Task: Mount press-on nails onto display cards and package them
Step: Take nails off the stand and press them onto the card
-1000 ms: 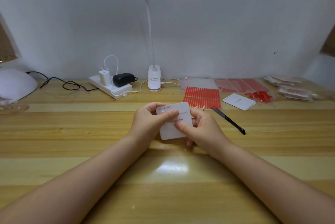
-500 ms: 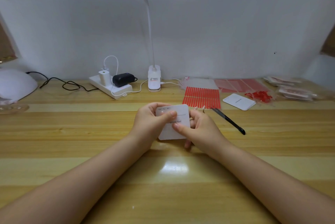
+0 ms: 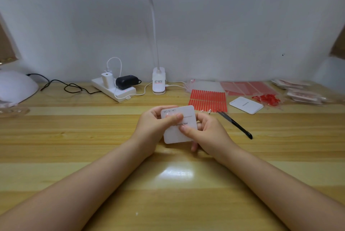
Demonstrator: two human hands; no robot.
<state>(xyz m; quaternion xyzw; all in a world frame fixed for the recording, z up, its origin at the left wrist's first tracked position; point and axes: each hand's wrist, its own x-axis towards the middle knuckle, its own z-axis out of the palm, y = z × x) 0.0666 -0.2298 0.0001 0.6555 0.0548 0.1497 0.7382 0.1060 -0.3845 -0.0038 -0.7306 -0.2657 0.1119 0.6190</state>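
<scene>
Both hands, left hand (image 3: 155,126) and right hand (image 3: 209,133), grip the display card (image 3: 178,133) above the counter (image 3: 93,137). Mounted nails, if any, are indistinct. Red strips (image 3: 208,100), tweezers (image 3: 235,125) and a spare card (image 3: 246,105) lie beyond; packaging appears outstanding.

Table (image 3: 74,137) – glossy varnished wood; card (image 3: 175,135) – matt white; tweezers (image 3: 235,124) – black.

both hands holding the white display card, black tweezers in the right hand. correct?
Not quite. The black tweezers lie on the wooden table, to the right of the right hand, untouched. The head view shows it. The rest stands: the left hand and right hand both hold the white rounded-corner display card, thumbs pressed on its face.
</scene>
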